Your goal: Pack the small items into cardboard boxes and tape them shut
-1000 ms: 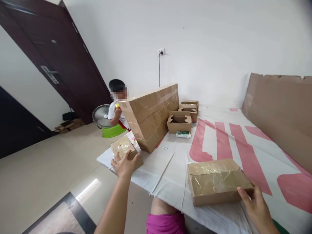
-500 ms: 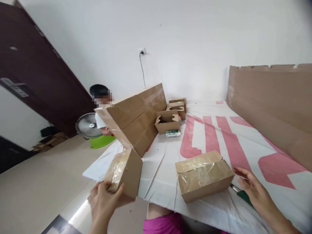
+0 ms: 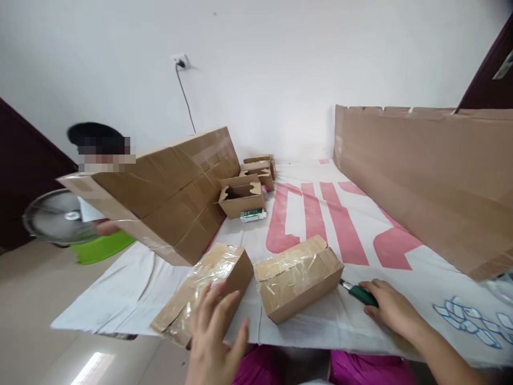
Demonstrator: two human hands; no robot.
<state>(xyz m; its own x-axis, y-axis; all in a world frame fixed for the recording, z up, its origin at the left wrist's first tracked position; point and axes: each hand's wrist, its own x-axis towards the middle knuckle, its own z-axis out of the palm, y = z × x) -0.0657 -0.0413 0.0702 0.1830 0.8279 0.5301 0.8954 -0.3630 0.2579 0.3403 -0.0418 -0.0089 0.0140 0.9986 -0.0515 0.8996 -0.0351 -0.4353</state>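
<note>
A taped cardboard box (image 3: 202, 283) lies on the cloth-covered table near its front left edge. My left hand (image 3: 216, 334) is over that box's near end, fingers spread and holding nothing; whether it touches the cardboard I cannot tell. To the right sits a second taped box (image 3: 300, 275), with clear tape across its top. Beside its right end is a utility knife (image 3: 363, 295) with a green handle, blade pointing at the box. My right hand (image 3: 390, 310) has its thumb and fingers closed around the handle's back end.
A large carton (image 3: 172, 198) stands at the left, partly hiding a person (image 3: 96, 139) and a fan (image 3: 52, 216). Open small boxes (image 3: 242, 200) line its right side, with a small green-and-white packet (image 3: 253, 215) in front. A tall cardboard panel (image 3: 420, 176) borders the right.
The left box was set down on the table and my left hand let go of it. My right hand has come down onto the knife. The view has turned right.
</note>
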